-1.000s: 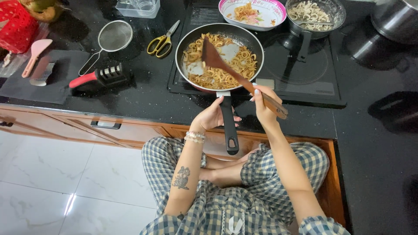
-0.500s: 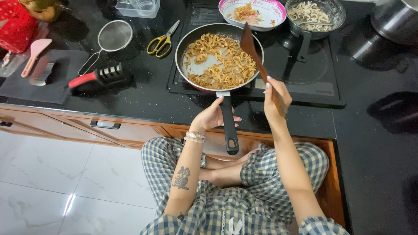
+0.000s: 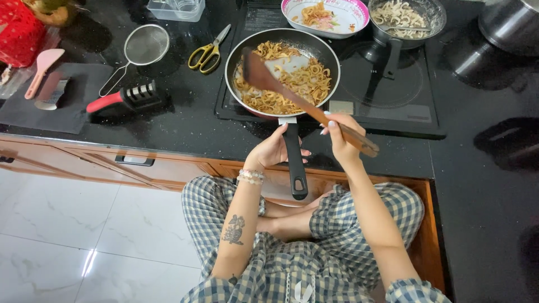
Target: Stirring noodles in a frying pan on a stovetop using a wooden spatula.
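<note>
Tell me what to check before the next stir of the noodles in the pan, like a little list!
1. Left hand steadying the black pan handle: ok, fingers are on it near the pan.
2. Right hand gripping the wooden spatula: ok, held near its back end.
3. Spatula blade inside the frying pan: ok, it sits over the noodles on the left side.
4. Pan sitting on the black cooktop: ok.
5. Scissors and strainer apart from the pan: ok, both lie to its left.
6. Heat setting: cannot tell.
</note>
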